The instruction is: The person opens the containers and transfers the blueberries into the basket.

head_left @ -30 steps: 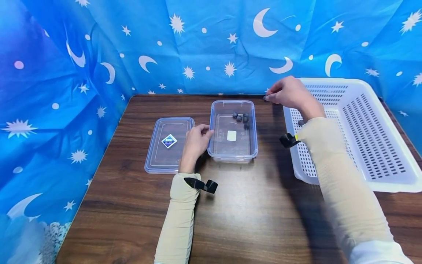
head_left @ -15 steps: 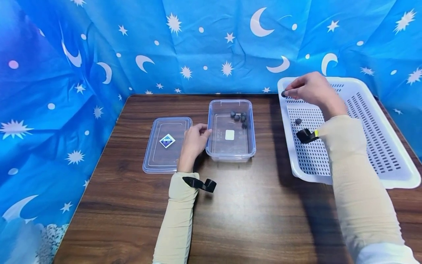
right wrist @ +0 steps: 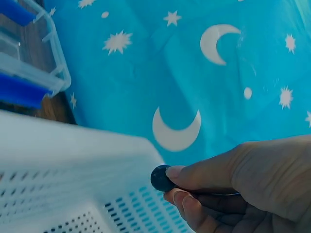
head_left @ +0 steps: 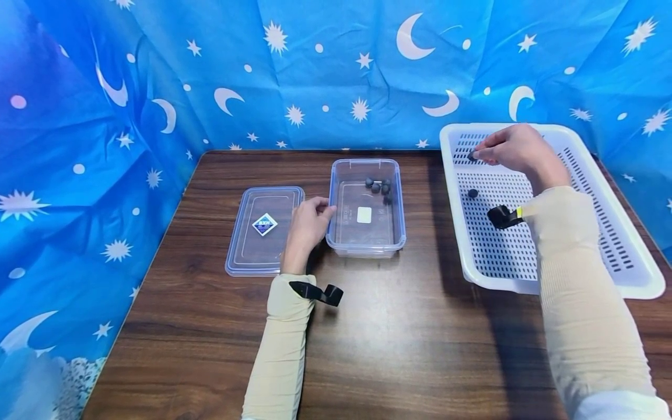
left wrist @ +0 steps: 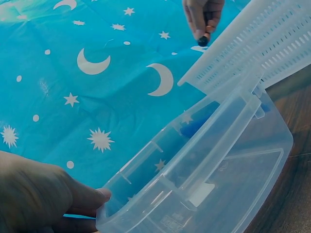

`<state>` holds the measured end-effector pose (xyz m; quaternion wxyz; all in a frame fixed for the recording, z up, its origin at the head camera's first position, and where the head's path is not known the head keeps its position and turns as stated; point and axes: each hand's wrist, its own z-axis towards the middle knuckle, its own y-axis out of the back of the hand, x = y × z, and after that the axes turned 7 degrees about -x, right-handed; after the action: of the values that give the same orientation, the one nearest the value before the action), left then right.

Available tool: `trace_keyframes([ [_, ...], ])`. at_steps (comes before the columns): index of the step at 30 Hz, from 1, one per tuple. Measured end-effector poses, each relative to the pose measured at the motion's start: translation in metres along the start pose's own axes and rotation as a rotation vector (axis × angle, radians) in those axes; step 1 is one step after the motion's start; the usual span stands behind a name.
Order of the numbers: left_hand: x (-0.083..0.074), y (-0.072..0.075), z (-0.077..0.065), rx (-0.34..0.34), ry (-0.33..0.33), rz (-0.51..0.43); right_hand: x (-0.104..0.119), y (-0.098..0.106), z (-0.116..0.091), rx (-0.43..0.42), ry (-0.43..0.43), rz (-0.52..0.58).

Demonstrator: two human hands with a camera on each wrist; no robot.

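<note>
My right hand [head_left: 525, 153] pinches a blueberry [right wrist: 161, 178] between thumb and fingertips, over the far left part of a white slotted basket [head_left: 559, 286]. Another blueberry [head_left: 473, 193] lies on the basket floor, below the hand. My left hand [head_left: 308, 228] holds the left rim of a clear plastic container [head_left: 366, 248], its thumb at the edge in the left wrist view. Several blueberries [head_left: 375, 188] are gathered at the far right inside that container.
A clear lid [head_left: 252, 251] with a blue diamond label lies left of the container, partly behind the left hand. The brown wooden table [head_left: 399, 344] runs back to a blue star-and-moon cloth [head_left: 357, 64].
My right hand has moved right, from the table left of the basket to over the basket, carrying the blueberry. The left hand stays at the container; the view shifts slightly.
</note>
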<state>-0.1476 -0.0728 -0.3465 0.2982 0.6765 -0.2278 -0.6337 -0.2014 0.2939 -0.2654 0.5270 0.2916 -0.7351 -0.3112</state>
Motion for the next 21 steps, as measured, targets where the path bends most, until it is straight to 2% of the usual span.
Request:
trace_keyframes([
  [8,0.001,0.001,0.000,-0.014,-0.022,0.013,-0.026,-0.012,0.009,0.050,-0.084,0.017],
  [21,0.002,-0.001,0.000,-0.006,-0.005,0.019,-0.054,-0.030,0.023,0.024,-0.074,-0.117],
])
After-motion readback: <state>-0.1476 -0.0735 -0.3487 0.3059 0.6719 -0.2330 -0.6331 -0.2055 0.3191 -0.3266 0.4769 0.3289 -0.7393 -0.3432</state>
